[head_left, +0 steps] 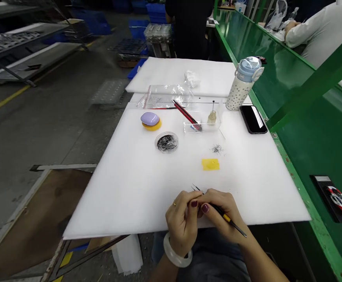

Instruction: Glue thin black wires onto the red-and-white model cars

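Right hand (225, 209) is wrapped round black tweezers (226, 217) at the table's (123, 188) 6 o'clock edge, tips toward 10:30; left hand (181, 222) is curled against it, can't tell if it's pinching anything.

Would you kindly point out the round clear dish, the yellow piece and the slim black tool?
Round clear dish (156, 143): head view, on its left rim.
Yellow piece (210, 164): head view, on its middle.
Slim black tool (227, 218): head view, on its yellow band.

Black tweezers (220, 212) (yellow-banded) slant in the right hand (232, 206), tips slightly parted.
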The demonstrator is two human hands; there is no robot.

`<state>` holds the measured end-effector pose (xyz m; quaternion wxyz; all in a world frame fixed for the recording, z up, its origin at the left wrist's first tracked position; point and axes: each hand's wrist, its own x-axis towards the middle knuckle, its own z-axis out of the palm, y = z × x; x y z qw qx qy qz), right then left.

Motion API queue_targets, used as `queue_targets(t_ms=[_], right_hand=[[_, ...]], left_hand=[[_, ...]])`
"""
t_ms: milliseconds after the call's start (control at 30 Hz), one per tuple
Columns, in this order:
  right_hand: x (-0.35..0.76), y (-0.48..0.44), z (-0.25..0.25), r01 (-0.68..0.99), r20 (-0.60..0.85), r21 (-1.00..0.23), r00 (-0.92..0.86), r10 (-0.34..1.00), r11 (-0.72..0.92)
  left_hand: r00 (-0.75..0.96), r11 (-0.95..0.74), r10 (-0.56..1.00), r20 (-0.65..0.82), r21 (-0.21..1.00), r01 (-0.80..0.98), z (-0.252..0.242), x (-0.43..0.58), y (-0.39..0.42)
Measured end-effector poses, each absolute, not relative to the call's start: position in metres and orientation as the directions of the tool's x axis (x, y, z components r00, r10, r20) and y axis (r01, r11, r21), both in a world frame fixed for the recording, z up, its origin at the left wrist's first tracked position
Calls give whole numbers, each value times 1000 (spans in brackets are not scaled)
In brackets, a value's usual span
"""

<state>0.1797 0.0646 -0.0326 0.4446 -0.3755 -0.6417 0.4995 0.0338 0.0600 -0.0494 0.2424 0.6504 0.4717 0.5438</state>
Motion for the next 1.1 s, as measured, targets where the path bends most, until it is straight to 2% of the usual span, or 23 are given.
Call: queue_targets(t_ms=[133, 333, 600, 933, 1100], right_hand=[[179, 65, -35, 98, 175, -971, -325, 929, 218], [179, 65, -32, 102, 217, -960, -320, 922, 262], [179, 65, -32, 122, 169, -968, -337, 926, 221], [179, 61, -37, 79, 144, -981, -326, 934, 179], [180, 60, -36, 53, 165, -980, -334, 928, 193]], left_hand=[[-53, -443, 871, 489, 827, 347, -51, 34, 60], [-52, -434, 878, 477, 836, 337, -51, 34, 59], [-60, -433, 879, 472, 846, 312, -50, 36, 60], [-57, -458, 872, 486, 853, 251, -51, 35, 61], [-54, -479, 853, 519, 820, 313, -48, 32, 61]])
